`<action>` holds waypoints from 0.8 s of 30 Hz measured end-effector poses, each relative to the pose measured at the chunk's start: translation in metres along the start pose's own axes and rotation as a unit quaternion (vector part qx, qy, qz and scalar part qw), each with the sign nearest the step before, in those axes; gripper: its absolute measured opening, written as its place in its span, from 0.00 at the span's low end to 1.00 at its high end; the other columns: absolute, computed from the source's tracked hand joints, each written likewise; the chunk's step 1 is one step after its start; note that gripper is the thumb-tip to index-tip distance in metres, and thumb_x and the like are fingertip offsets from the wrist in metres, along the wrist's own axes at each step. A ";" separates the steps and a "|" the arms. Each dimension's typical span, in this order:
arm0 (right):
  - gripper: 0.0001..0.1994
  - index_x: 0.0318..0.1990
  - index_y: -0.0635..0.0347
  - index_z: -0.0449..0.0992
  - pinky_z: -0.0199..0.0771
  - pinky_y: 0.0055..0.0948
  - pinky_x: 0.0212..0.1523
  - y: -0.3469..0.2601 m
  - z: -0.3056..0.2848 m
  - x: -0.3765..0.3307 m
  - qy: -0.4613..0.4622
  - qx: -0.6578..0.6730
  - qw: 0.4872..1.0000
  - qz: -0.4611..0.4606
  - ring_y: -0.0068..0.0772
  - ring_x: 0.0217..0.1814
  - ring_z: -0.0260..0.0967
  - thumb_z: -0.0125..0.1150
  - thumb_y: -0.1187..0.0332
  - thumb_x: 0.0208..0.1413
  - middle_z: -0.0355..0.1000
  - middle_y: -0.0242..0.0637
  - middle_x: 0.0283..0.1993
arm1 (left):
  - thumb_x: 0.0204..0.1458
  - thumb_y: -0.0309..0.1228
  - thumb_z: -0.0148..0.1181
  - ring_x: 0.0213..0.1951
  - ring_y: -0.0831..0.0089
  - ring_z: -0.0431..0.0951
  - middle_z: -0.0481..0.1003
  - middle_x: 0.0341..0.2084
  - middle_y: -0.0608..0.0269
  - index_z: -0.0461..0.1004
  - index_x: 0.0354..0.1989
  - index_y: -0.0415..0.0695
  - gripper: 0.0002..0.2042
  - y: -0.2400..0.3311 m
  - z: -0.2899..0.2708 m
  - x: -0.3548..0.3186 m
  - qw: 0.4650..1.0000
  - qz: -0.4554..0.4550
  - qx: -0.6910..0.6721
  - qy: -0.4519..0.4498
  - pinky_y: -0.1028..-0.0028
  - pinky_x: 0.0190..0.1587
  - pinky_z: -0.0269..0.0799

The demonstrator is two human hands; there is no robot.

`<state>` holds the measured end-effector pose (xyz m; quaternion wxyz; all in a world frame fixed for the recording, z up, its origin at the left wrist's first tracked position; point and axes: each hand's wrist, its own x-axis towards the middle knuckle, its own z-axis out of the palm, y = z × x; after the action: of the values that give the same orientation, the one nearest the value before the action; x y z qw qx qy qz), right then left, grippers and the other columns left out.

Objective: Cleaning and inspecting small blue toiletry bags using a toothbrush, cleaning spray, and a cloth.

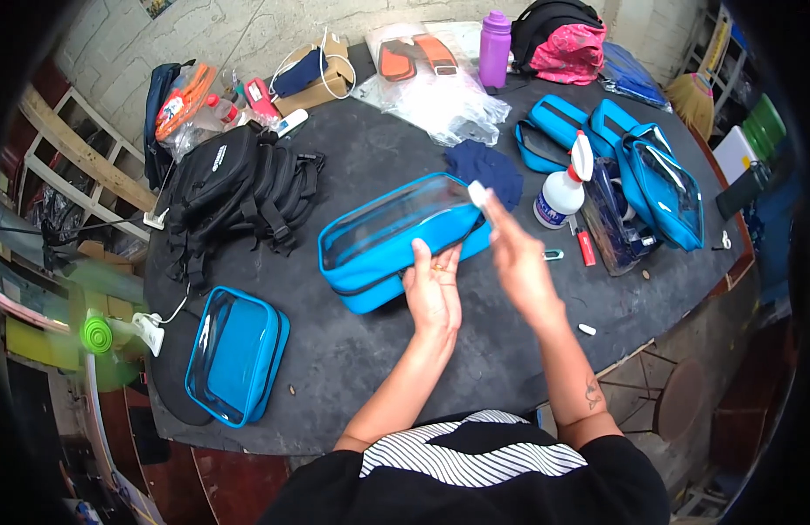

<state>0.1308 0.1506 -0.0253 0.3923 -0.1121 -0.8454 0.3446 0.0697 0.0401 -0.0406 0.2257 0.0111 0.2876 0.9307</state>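
A blue pouch with a clear top panel (387, 229) lies tilted in the middle of the dark table (361, 359). My left hand (433, 284) presses flat against its near side, fingers up along the zipper edge. Above the pouch's right end is my right hand (514, 258), pinching a small white piece (477, 192) between its fingertips. My right hand is blurred.
Another blue clear pouch (236, 352) lies at the near left. A black backpack (239, 188) sits at the left, a white spray bottle (562, 188) and several blue pouches (659, 188) at the right. A red lighter (585, 247), plastic bags (449, 105) and a purple bottle (494, 48) lie farther back.
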 end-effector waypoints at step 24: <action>0.35 0.68 0.27 0.53 0.73 0.49 0.26 -0.072 0.013 -0.017 -0.118 -0.098 0.984 0.088 0.57 0.22 0.70 0.50 0.73 0.54 0.65 0.51 0.25 | 0.64 0.38 0.47 0.37 0.68 0.78 0.76 0.34 0.53 0.68 0.42 0.34 0.16 0.019 0.018 -0.022 0.999 0.001 -0.014 0.037 0.66 0.46 0.76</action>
<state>0.1387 0.0831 0.0069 0.2454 -0.1827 -0.9022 0.3040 0.0843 0.0264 -0.0134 0.2142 -0.0258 0.2829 0.9346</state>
